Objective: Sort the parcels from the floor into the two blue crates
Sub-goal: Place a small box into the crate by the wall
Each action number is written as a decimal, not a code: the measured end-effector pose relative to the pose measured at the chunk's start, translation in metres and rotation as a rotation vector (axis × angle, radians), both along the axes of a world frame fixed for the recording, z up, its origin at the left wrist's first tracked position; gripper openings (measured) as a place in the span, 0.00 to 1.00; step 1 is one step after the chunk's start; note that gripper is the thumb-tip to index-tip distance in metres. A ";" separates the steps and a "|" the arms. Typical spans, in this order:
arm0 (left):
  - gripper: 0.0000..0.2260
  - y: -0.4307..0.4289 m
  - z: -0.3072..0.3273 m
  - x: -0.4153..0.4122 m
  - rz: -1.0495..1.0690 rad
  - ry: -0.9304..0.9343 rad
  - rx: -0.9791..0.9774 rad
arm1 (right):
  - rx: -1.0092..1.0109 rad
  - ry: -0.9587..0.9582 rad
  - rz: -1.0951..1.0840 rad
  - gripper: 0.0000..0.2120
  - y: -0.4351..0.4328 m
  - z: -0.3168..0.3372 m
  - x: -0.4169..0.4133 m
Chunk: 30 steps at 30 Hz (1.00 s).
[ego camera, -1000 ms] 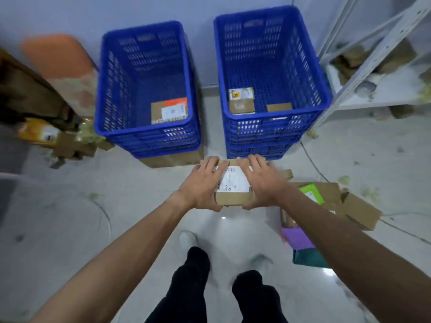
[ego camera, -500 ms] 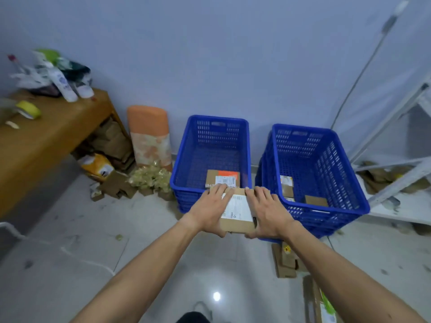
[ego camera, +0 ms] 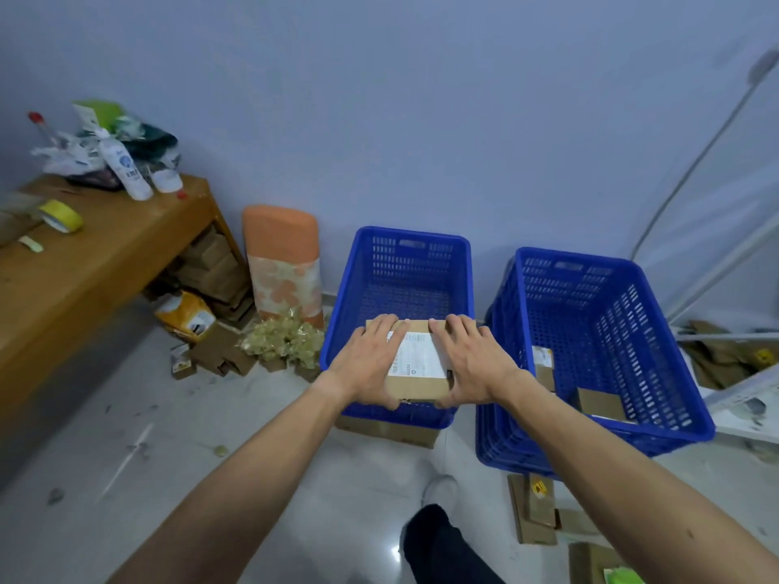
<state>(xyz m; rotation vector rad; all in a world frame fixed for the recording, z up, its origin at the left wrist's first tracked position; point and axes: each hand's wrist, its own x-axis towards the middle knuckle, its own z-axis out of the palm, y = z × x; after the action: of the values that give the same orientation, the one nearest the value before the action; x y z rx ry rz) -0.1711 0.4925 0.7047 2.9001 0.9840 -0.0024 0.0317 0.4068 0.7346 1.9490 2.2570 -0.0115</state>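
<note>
1. While both arms reach forward, the left hand [ego camera: 367, 366] and right hand [ego camera: 478, 364] hold a cardboard parcel [ego camera: 415, 388] between them, over the near rim of the left blue crate [ego camera: 404, 263].
2. Each hand's fingers lie flat along the parcel's top, either side of its white label [ego camera: 421, 358], with the thumb hooked round the near edge.
3. The right blue crate [ego camera: 645, 351] stands just beside it and holds small boxes [ego camera: 598, 403].
4. Flat cartons [ego camera: 535, 520] lie on the floor [ego camera: 210, 415] before the right blue crate.

Left hand [ego camera: 371, 368], right hand [ego camera: 476, 364] (thumbs curled): two-sided grip on parcel [ego camera: 421, 360]
</note>
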 end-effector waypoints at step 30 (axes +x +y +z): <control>0.59 0.238 -0.155 0.093 -0.045 0.298 -0.361 | -0.429 0.102 -0.058 0.61 0.247 -0.169 0.083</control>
<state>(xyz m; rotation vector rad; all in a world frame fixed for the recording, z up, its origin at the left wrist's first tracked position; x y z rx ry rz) -0.0785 0.7310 0.5495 2.6282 0.8484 -0.5673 0.1151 0.6537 0.5660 1.8105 2.0372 -0.5649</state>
